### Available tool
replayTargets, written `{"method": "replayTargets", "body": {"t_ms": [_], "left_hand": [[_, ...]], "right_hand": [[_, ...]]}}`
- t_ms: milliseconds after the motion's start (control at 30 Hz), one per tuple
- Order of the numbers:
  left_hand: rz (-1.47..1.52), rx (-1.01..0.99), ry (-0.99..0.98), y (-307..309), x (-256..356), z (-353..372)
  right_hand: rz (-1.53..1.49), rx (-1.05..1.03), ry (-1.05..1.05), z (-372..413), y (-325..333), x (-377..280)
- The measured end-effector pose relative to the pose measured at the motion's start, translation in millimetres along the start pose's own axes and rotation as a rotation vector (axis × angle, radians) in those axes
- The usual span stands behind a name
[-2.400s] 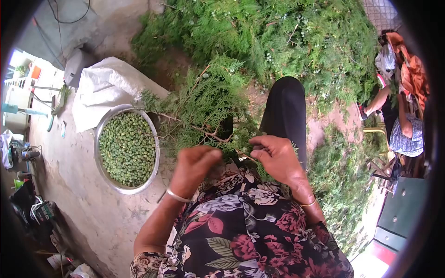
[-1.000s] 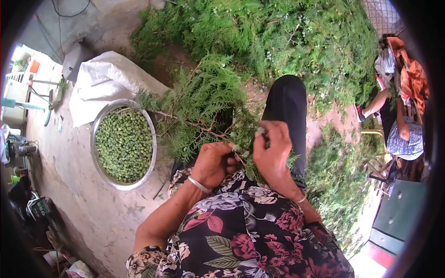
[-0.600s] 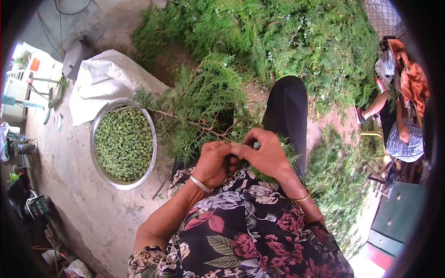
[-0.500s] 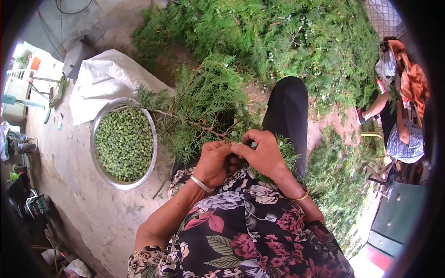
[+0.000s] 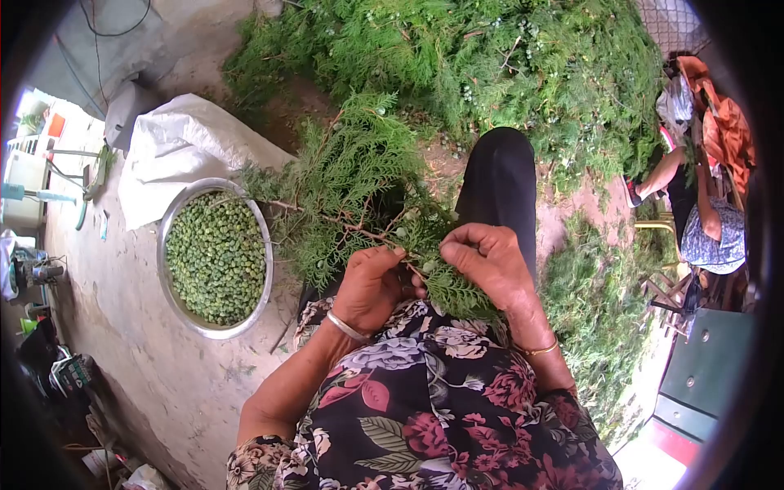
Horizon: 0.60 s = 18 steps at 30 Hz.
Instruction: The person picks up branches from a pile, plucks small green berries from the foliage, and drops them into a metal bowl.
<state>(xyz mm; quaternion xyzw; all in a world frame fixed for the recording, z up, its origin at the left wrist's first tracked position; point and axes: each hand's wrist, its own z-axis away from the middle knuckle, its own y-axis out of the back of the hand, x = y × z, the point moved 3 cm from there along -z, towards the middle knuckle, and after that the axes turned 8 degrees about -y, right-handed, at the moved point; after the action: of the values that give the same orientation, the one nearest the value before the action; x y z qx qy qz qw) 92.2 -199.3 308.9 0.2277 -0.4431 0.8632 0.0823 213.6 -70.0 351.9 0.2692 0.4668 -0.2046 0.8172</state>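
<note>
A green leafy branch (image 5: 359, 155) with a thin brown stem lies across my lap. My left hand (image 5: 371, 286) is closed around its stem, and small round green cones or berries hang near the fingers. My right hand (image 5: 490, 260) is just to the right, thumb and fingers pinched together at the leaves; what lies between the fingertips is too small to make out. A metal basin (image 5: 268, 278) full of small green cones or berries (image 5: 216, 257) stands on the floor to the left.
A white sack (image 5: 184, 143) lies behind the basin. A large heap of green branches (image 5: 490, 73) spreads ahead and to the right. At the far right sits another person (image 5: 710, 237), near orange cloth (image 5: 727, 122) and a dark green panel (image 5: 706, 359).
My right hand has moved right, away from my left hand, and the leafy tip between them now shows. My left hand keeps its hold on the stem. The view has shifted slightly.
</note>
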Motion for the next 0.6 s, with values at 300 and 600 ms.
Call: {"method": "replayTargets", "body": {"t_ms": [300,600], "left_hand": [[-0.017,-0.042,-0.014,-4.6,-1.4,5.1],[-0.075,-0.11,-0.027,-4.9,-2.0,5.5]], "right_hand": [[0.186,0.067,0.234,8.7,-21.8,-3.5],[-0.248,0.062,0.147,12.7,-19.5,3.6]]}}
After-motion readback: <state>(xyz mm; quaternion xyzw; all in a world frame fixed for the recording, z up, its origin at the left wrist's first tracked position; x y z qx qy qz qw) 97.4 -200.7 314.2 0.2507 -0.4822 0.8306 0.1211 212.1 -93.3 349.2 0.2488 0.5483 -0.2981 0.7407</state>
